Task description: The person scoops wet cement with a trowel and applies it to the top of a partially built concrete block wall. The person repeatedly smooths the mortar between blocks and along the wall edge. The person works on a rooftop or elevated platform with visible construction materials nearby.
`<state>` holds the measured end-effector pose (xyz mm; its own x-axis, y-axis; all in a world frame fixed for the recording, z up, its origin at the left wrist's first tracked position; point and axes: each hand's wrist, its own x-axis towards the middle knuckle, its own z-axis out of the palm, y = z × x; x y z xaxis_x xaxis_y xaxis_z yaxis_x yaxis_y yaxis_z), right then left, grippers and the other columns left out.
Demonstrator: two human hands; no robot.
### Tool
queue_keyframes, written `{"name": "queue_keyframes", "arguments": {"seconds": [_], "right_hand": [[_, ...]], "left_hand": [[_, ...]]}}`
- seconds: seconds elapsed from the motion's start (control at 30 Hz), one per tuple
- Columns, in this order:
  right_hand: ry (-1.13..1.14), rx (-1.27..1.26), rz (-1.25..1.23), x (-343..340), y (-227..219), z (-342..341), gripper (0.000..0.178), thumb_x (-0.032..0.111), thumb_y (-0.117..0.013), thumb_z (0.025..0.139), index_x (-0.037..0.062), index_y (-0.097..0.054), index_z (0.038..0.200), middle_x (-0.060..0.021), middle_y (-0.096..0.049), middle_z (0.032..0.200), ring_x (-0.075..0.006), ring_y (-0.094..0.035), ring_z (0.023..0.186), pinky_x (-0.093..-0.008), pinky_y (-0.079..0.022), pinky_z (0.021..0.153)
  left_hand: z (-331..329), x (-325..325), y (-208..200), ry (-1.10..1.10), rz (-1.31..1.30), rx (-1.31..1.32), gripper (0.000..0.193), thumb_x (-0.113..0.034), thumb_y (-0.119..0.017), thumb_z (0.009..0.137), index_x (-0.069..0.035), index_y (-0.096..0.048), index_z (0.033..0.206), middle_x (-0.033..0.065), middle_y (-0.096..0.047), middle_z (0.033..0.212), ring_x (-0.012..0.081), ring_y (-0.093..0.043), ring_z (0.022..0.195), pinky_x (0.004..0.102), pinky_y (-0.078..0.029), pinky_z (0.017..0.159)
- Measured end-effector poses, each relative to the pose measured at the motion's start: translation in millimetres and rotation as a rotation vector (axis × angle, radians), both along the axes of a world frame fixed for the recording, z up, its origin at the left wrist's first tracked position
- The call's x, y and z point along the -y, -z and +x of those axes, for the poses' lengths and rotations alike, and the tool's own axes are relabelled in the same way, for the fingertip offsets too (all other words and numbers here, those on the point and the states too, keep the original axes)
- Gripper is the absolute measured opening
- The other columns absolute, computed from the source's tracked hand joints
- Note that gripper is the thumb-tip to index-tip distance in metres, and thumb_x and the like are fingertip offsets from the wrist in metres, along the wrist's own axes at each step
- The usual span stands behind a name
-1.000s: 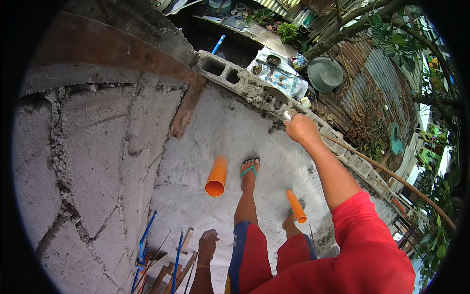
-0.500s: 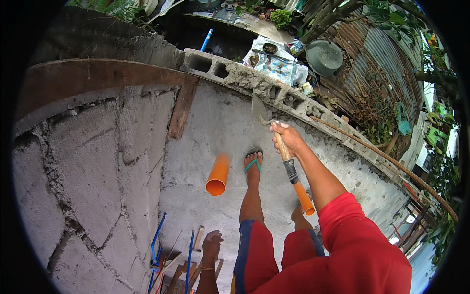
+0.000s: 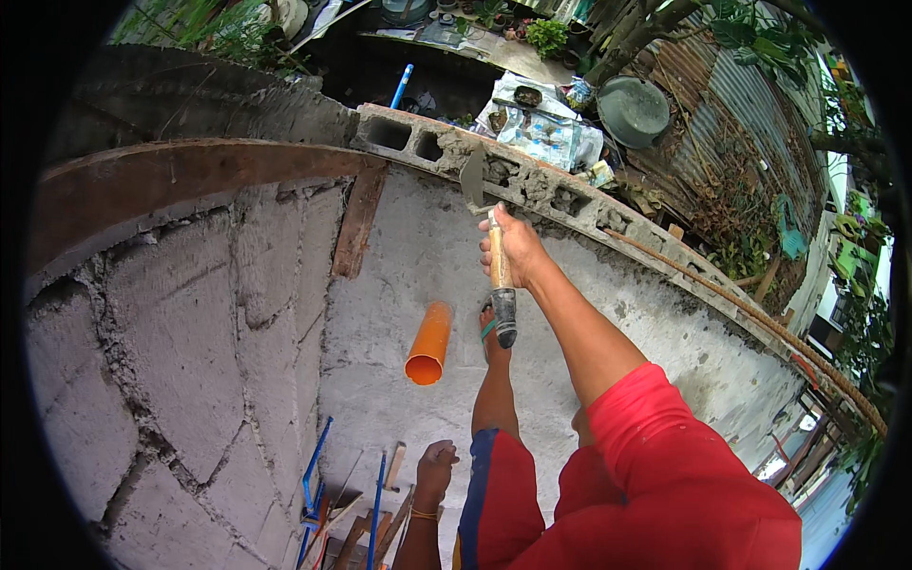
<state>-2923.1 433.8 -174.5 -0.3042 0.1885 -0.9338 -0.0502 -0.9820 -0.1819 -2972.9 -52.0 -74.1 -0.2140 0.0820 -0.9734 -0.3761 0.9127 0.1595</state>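
Note:
My right hand (image 3: 518,249) is closed round the wooden handle of a masonry trowel (image 3: 473,179), which has a dark grey butt end. The trowel's blade points away from me and overlaps the near face and top of a low hollow-block wall (image 3: 442,171). Rough mortar (image 3: 463,152) covers part of the wall's top near the blade, and open block cores show beside it. Low on the left, my left hand (image 3: 437,472) hangs with its fingers curled, and nothing shows in it.
An orange pipe (image 3: 429,347) stands up from the concrete floor by my sandalled foot. Blockwork (image 3: 171,342) with a brown board (image 3: 190,176) rises on the left. Blue pipes (image 3: 377,503) and wood pieces lie below. A rusty bar (image 3: 722,296) runs along the wall at right.
My right hand has carried the trowel leftward and a little farther along the wall, its blade now nearer the mortar. The second orange pipe is now hidden. My left hand has shifted slightly right.

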Motion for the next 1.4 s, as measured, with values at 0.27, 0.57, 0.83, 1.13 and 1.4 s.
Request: {"name": "queue_keyframes", "arguments": {"seconds": [0.27,0.57,0.83,1.13,1.4], "right_hand": [[-0.491,0.104,0.224,-10.4,-11.6,-29.9,0.051,0.059,-0.052,0.106,0.0094,-0.057,0.117,-0.0027,-0.056,0.075,-0.0155,-0.055,0.057,-0.0384,-0.049,0.051],[-0.193,0.220,0.008,1.8,10.8,55.3,0.055,0.064,-0.052,0.104,0.0096,-0.059,0.109,-0.0048,-0.058,0.076,-0.0189,-0.055,0.058,-0.0419,-0.049,0.054],[-0.029,0.142,-0.015,82.6,-8.9,228.5,0.055,0.065,-0.050,0.104,0.0124,-0.061,0.112,-0.0027,-0.056,0.075,-0.0175,-0.053,0.056,-0.0389,-0.048,0.054],[0.092,0.094,0.167,280.1,-132.2,397.2,0.038,0.042,-0.071,0.100,0.0088,-0.058,0.113,-0.0051,-0.058,0.078,-0.0158,-0.054,0.056,-0.0346,-0.046,0.049],[0.539,0.289,0.072,578.3,-219.9,614.5,0.031,0.029,-0.074,0.099,0.0087,-0.057,0.114,-0.0038,-0.055,0.075,-0.0158,-0.056,0.059,-0.0335,-0.049,0.049]], "left_hand": [[-18.4,13.8,-4.1,-0.020,-0.037,-0.051,0.033,-0.023,-0.066,0.100,-0.003,-0.067,0.126,0.0093,-0.074,0.110,0.0210,-0.074,0.092,0.0344,-0.055,0.081],[-37.8,-5.9,-5.1,0.021,-0.007,-0.072,0.035,-0.020,-0.068,0.099,0.003,-0.066,0.125,0.0104,-0.072,0.106,0.0215,-0.073,0.089,0.0341,-0.057,0.083],[-12.5,-10.9,-3.4,0.149,0.087,-0.048,0.035,-0.023,-0.066,0.100,0.002,-0.066,0.125,0.0105,-0.073,0.108,0.0208,-0.072,0.092,0.0345,-0.056,0.082],[61.7,3.7,-29.1,0.553,0.275,-0.139,0.029,-0.018,-0.064,0.101,0.004,-0.067,0.120,0.0104,-0.071,0.103,0.0161,-0.068,0.088,0.0330,-0.054,0.079],[278.5,14.1,-130.3,1.217,0.877,-0.233,0.024,-0.013,-0.064,0.102,0.006,-0.066,0.116,0.0123,-0.070,0.104,0.0185,-0.065,0.093,0.0337,-0.054,0.087]]}}
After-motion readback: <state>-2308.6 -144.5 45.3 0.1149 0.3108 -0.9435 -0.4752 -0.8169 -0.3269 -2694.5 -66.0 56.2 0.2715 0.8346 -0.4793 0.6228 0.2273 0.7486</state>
